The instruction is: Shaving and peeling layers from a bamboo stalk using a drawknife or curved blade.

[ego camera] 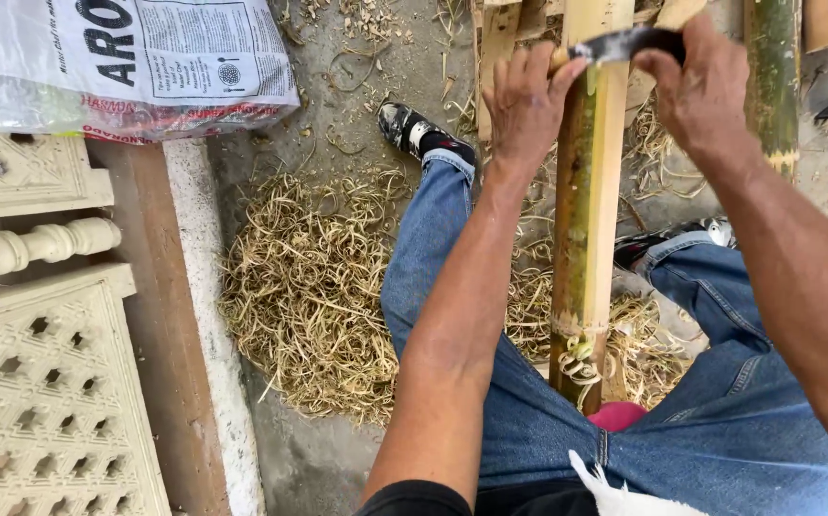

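Now both hands, left hand (526,96) and right hand (698,88), grip a dark curved steel blade (624,43) across the long green-yellow bamboo pole (588,210). Should it skid on a node, fingers or jeans-clad knees likely get cut.

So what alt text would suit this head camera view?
Both hands, left hand and right hand, grip a dark blade across a bamboo pole between jeans-clad legs. Pale shavings cover the ground.
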